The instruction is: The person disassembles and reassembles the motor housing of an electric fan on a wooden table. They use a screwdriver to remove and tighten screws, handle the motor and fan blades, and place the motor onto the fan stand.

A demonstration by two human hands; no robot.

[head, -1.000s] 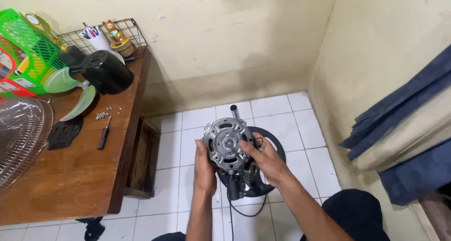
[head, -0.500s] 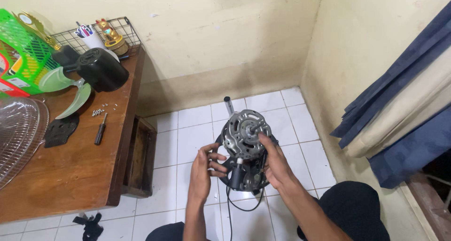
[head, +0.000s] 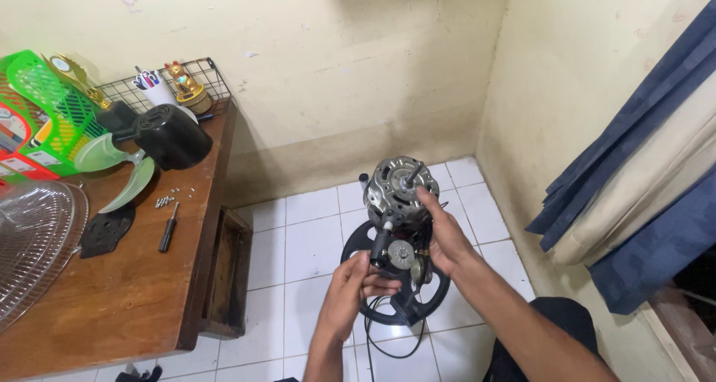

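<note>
1. A bare fan motor (head: 399,184) is being held up over the tiled floor (head: 313,240), at about 1 o'clock from the left hand (head: 356,289) and at 10 o'clock from the right hand (head: 445,237).
2. The left fingers (head: 379,285) are being pinched on the small parts under the motor; the right fingers (head: 426,199) are being curled around its side, a fingertip near the shaft.
3. Judging by the layout, stripping down is looking largely done: the black cover (head: 173,134), green blade (head: 119,169), grille (head: 33,240), screws (head: 170,198) and screwdriver (head: 168,228) are lying off on the tabletop (head: 127,300), at about 9 o'clock from the motor.
4. The motor is seemingly remaining joined to the black base (head: 406,307) and cord (head: 388,341) at 6 o'clock, so work on it is appearing unfinished.
</note>
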